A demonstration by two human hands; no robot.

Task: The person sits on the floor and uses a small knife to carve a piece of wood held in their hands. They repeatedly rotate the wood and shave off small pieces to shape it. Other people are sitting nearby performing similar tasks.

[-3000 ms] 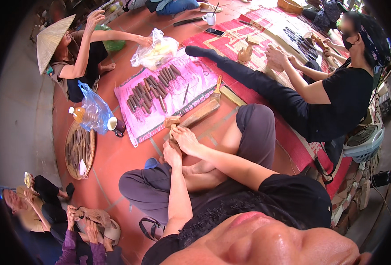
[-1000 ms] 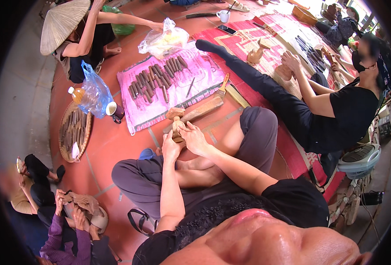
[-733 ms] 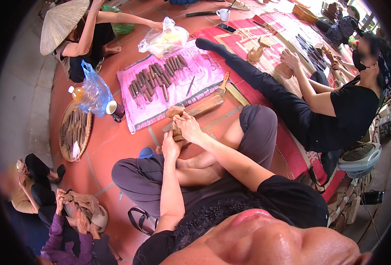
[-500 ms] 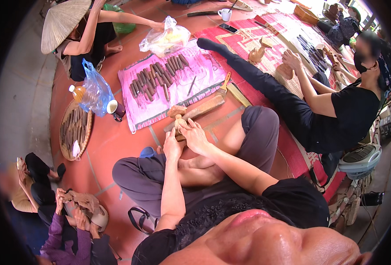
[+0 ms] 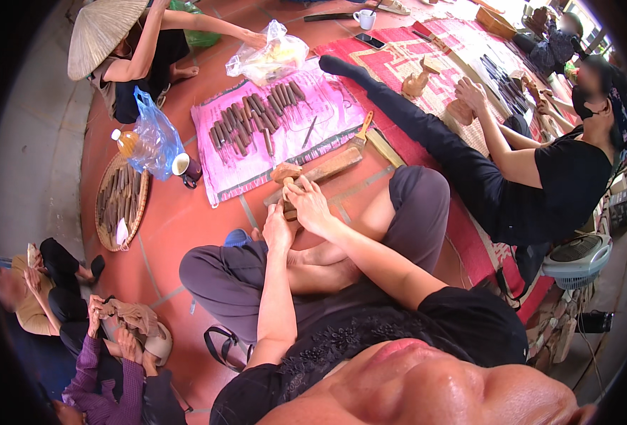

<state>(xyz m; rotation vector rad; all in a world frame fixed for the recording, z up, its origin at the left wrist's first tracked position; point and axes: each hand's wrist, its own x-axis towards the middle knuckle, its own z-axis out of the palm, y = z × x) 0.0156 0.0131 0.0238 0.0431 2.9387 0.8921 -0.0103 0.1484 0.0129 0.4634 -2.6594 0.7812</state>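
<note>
In front of my crossed legs I hold a small carved wooden piece (image 5: 286, 172) with a broad top and a narrow neck. The fingers of my left hand (image 5: 278, 227) are closed around its lower part. My right hand (image 5: 310, 207) is curled over its middle, just under the broad top, and hides most of the body. Whether a small tool is in my right fingers, I cannot tell. Just beyond my hands a wooden block (image 5: 336, 164) lies on the tiles, with a flat brush (image 5: 362, 132) at its far end.
A pink cloth (image 5: 218, 166) bears several brown-handled tools (image 5: 242, 126). To the left are a round basket (image 5: 143, 205), a dark mug (image 5: 191, 172) and a blue plastic bag (image 5: 159, 145). On the right a co-worker (image 5: 519, 166) stretches a leg across the red mat (image 5: 462, 234).
My right hand has shifted slightly up and left over the carved piece, covering more of its middle. My left hand stays around the lower part.
</note>
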